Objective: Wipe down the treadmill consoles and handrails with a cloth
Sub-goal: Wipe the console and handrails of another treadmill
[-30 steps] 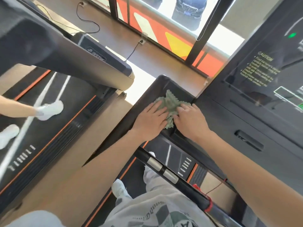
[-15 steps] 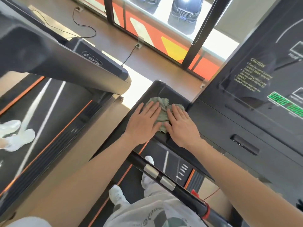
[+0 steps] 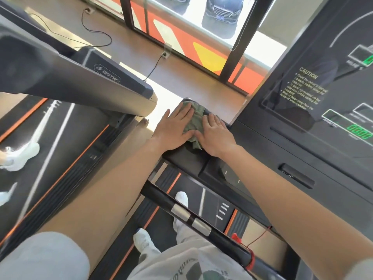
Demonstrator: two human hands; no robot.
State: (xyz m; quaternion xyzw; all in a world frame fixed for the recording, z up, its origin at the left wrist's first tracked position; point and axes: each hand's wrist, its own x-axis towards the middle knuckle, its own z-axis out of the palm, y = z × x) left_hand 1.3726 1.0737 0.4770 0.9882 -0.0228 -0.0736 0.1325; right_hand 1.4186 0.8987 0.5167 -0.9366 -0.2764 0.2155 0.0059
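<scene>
Head view, looking down along my 2 bare forearms. My left hand (image 3: pixel 173 130) and right hand (image 3: pixel 216 136) lie flat side by side with the fingers straight. Both press a crumpled green cloth (image 3: pixel 195 119) onto the black surface of the console wing (image 3: pixel 181 160), and neither hand curls round the cloth. The cloth sits near the wing's far rounded end, partly covered by both palms, with 1 ragged corner showing between the wrists.

To the right rises the display panel (image 3: pixel 314 110), bearing a CAUTION notice and lit green digits. Below my arms a black handrail (image 3: pixel 190 219) with 2 silver plates crosses above the belt, and a red cord (image 3: pixel 240 238) is fixed near its right end. My white shoes (image 3: pixel 181 199) stand on the belt.

At left is a neighbouring treadmill (image 3: pixel 80 81) marked BRTW, with another person's shoes (image 3: pixel 20 156) on its belt. A dark car (image 3: pixel 222 11) stands beyond the window.
</scene>
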